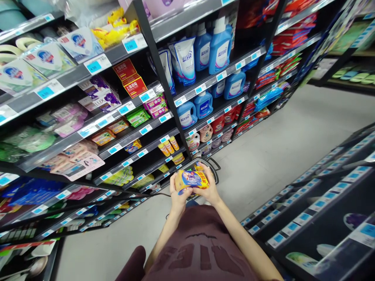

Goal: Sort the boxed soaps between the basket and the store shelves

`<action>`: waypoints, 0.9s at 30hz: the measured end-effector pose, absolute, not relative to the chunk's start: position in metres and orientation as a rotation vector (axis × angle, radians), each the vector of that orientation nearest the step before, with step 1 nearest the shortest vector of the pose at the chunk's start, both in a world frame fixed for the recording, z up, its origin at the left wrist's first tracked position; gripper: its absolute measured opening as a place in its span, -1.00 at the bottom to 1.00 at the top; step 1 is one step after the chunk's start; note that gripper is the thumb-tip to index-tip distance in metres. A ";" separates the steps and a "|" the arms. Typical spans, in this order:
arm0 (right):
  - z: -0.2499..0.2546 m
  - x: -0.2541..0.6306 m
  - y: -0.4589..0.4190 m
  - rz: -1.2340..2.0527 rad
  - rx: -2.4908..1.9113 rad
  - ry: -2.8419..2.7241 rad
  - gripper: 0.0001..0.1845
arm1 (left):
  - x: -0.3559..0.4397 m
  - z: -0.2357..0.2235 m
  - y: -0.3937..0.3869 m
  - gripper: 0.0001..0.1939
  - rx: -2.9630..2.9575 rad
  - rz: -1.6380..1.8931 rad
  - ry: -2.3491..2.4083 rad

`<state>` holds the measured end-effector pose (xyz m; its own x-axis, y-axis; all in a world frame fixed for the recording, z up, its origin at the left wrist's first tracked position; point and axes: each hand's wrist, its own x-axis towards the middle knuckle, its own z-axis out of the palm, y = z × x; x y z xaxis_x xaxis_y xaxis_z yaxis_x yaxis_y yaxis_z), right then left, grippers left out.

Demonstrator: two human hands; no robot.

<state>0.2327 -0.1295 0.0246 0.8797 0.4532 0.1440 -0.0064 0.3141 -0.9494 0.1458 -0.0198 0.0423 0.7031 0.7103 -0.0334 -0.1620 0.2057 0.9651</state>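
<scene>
Both hands hold a yellow and blue OMO soap pack (191,179) in front of my body. My left hand (178,197) grips its left end, with the thumb along the lower edge. Around the right end, my right hand (209,185) is closed, fingers over the top and thumb below. Just beyond and below the pack is a dark shopping basket (216,166) with some colourful packs inside, partly hidden by my hands and the soap pack.
Shelves on the left carry boxed soaps (47,58), a similar yellow and blue pack (133,146), and blue detergent bottles (219,47). A dark rack (307,210) stands along the right. Grey floor (278,136) runs between them. A black cord (158,194) hangs near my left hand.
</scene>
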 end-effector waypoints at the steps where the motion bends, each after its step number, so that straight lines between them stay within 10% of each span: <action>1: 0.024 0.233 -0.129 0.317 -1.221 -0.421 0.11 | 0.146 0.042 -0.020 -0.08 1.216 0.647 0.547; 27: 0.017 0.238 -0.132 0.337 -1.138 -0.427 0.29 | 0.144 0.045 -0.014 -0.09 1.383 0.623 0.448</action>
